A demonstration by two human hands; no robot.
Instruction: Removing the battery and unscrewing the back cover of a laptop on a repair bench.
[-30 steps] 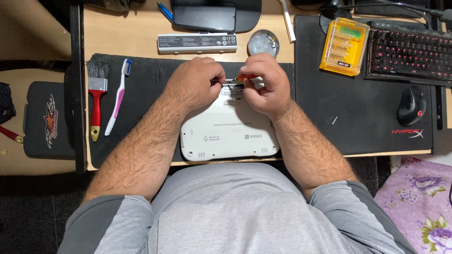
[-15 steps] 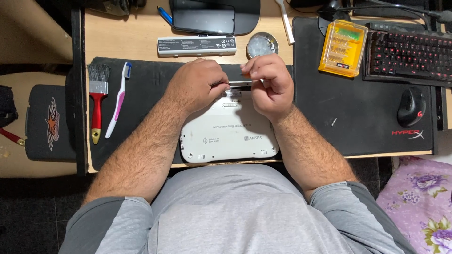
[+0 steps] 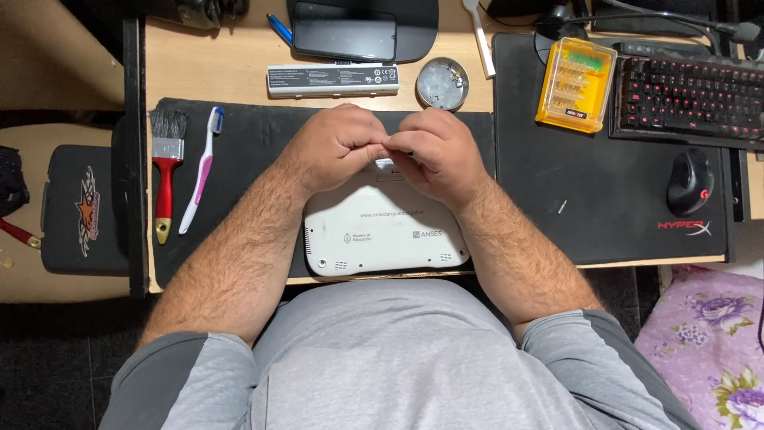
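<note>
A small white laptop point(image 3: 382, 231) lies upside down on a black mat point(image 3: 255, 135), close to my body. My left hand point(image 3: 338, 147) and my right hand point(image 3: 442, 155) meet fingertip to fingertip over the laptop's far edge, both curled shut. They pinch a small grey metal piece point(image 3: 384, 164), of which only a sliver shows below the fingers. The hands hide the rest of it and that part of the laptop.
A red-handled brush point(image 3: 165, 171) and a toothbrush point(image 3: 200, 171) lie left on the mat. A grey battery pack point(image 3: 333, 80), a round metal tin point(image 3: 442, 83) and a phone point(image 3: 344, 35) sit behind. A yellow bit case point(image 3: 574, 85), keyboard point(image 3: 688, 99), mouse point(image 3: 689, 181) and loose screw point(image 3: 560, 207) are to the right.
My hands have drawn closer together and the fingertips now touch. The grey metal piece that showed between them half a second ago is nearly covered.
</note>
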